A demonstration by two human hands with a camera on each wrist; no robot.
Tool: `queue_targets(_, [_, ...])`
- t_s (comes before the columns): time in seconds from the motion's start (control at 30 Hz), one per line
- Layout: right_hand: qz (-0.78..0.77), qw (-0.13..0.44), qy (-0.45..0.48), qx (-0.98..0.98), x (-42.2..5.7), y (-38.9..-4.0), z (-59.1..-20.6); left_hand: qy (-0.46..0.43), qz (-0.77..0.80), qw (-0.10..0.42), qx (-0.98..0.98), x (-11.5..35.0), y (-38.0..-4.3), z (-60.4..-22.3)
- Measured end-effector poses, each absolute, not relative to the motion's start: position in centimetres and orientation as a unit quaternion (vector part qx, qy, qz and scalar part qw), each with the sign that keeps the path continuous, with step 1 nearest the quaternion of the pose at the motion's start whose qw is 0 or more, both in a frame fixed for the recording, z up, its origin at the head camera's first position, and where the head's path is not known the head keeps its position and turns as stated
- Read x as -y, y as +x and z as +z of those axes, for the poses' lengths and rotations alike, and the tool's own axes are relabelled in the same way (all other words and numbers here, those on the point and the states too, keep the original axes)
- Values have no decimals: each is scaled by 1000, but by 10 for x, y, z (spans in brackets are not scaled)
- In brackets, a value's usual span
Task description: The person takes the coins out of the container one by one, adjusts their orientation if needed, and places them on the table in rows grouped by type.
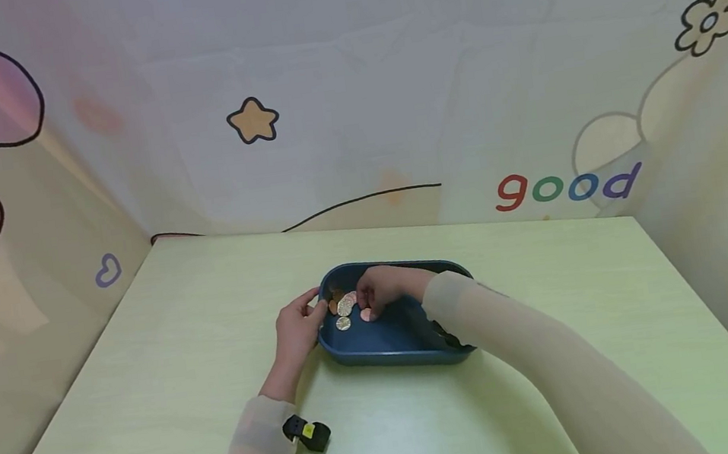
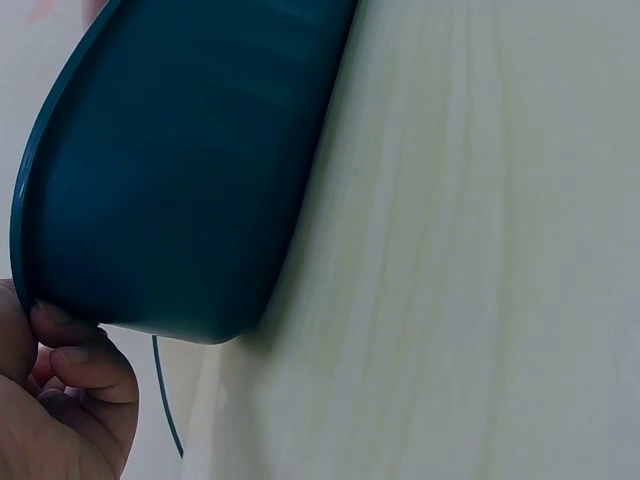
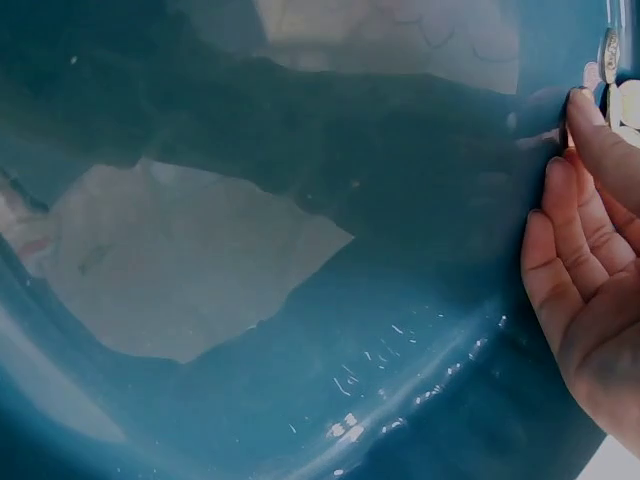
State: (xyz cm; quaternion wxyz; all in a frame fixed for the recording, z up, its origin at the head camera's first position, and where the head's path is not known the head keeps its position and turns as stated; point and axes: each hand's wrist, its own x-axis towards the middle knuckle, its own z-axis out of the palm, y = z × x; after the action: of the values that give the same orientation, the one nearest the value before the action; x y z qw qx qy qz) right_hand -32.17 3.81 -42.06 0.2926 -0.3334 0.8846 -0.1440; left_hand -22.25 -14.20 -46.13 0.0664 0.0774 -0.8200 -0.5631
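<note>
My left hand (image 1: 297, 328) grips the left end of a dark blue tray (image 1: 388, 358), thumb over the rim and fingers curled against the outside. The left wrist view shows these fingers (image 2: 95, 375) at the rim, close to the tray's outer wall. My right hand (image 1: 382, 286) reaches down inside the tray, pinching a copper-coloured coin (image 1: 366, 315) at its fingertips near the tray floor. Beside it, silver and copper coins lie bunched at the left end, among them a silver coin (image 1: 344, 323). In the right wrist view the fingers (image 3: 570, 215) point at the coins.
The tray stands on a pale yellow-green table (image 1: 170, 383). A printed cloth backdrop (image 1: 350, 121) rises behind the table and along both sides. A black strap with a small device (image 1: 308, 432) sits on my left wrist, over the sleeve.
</note>
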Motion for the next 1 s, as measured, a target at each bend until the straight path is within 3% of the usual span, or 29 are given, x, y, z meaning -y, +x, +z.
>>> queue_targets(1.0, [-175, 328, -309, -875, -39, -326, -413, 81, -549, 91, 827, 139, -218, -461])
